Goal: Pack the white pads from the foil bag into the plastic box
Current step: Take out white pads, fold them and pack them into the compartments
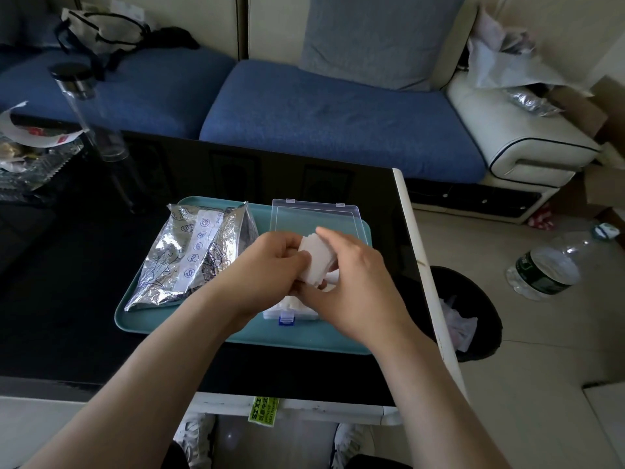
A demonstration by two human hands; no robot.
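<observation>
A stack of white pads (316, 258) sits between both hands above the clear plastic box (297, 308). My left hand (267, 265) grips the stack from the left, and my right hand (351, 282) curls round it from the right and top. The box's lid (316, 216) lies open, flat toward the far side. White pads lie in the box under my hands, mostly hidden. The silver foil bag (192, 252) lies on the left half of the teal tray (220, 328).
The tray rests on a black glass table (67, 299) with a white right edge. A clear bottle (88, 106) and wrappers stand at the far left. A black bin (473, 319) is on the floor to the right, a blue sofa behind.
</observation>
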